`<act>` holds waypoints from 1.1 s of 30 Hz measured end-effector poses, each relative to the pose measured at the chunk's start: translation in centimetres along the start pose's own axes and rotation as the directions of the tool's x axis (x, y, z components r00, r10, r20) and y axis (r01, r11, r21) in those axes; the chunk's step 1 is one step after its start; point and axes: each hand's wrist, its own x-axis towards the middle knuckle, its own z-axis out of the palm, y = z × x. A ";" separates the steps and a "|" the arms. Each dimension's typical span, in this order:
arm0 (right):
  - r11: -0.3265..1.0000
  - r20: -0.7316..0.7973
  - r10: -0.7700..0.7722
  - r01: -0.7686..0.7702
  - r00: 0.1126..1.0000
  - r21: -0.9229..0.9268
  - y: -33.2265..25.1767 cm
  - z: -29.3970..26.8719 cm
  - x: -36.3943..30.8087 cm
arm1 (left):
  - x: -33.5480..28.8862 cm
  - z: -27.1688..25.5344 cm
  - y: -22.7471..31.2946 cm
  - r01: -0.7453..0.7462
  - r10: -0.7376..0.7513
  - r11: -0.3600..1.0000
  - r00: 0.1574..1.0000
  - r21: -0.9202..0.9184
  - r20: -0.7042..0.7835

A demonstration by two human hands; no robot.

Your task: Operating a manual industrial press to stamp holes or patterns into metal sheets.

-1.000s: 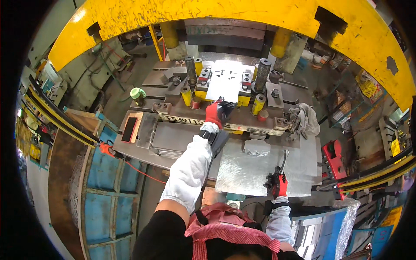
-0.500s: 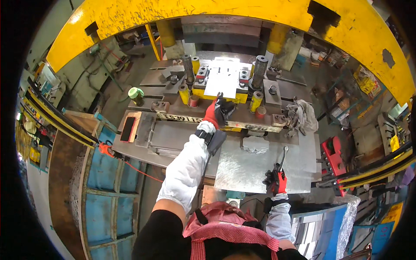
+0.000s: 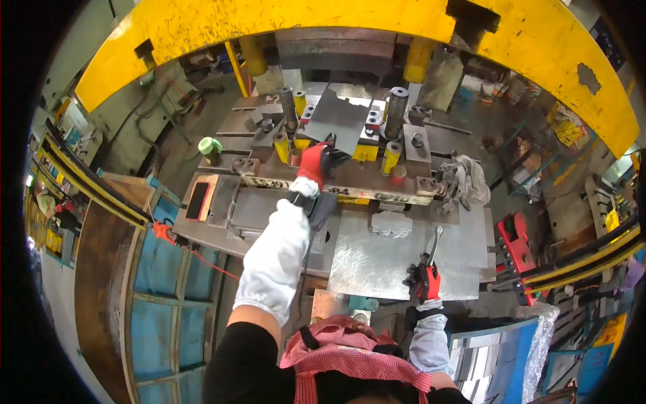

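My left hand, in a red and black glove, is closed on the near edge of a grey metal sheet. That sheet is tilted over the die, and its far edge has a jagged cut-out. My right hand, gloved alike, grips a slim metal rod with a rounded, ring-like end. It is over a large flat metal sheet on the near table. A small metal piece with a stepped outline lies at the far side of that sheet.
Two dark guide posts and yellow cylinders stand around the die. A yellow press frame arches above. A grey rag lies at the right, by a red metal block. At left are a green-capped bottle and a phone-like dark slab.
My left hand has moved slightly left with the sheet, which now tilts and shows a darker face with a jagged far edge. My right hand, with the rod, has barely shifted.
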 end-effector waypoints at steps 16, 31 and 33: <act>0.232 0.858 -0.084 0.847 0.507 -0.479 -9.5 17.9 -8.1 | -6.8 -17.8 13.0 0.473 -0.461 0.877 0.771 0.090 0.439; 0.975 0.574 0.154 -0.028 0.804 -0.223 -8.7 18.9 -6.1 | -9.6 -11.7 3.0 0.468 -0.002 0.029 0.884 -0.883 0.468; 0.990 0.611 0.099 -0.017 0.785 -0.138 -8.2 21.6 -1.7 | -14.2 -9.1 -1.0 0.448 -0.041 -0.105 0.890 -0.888 0.454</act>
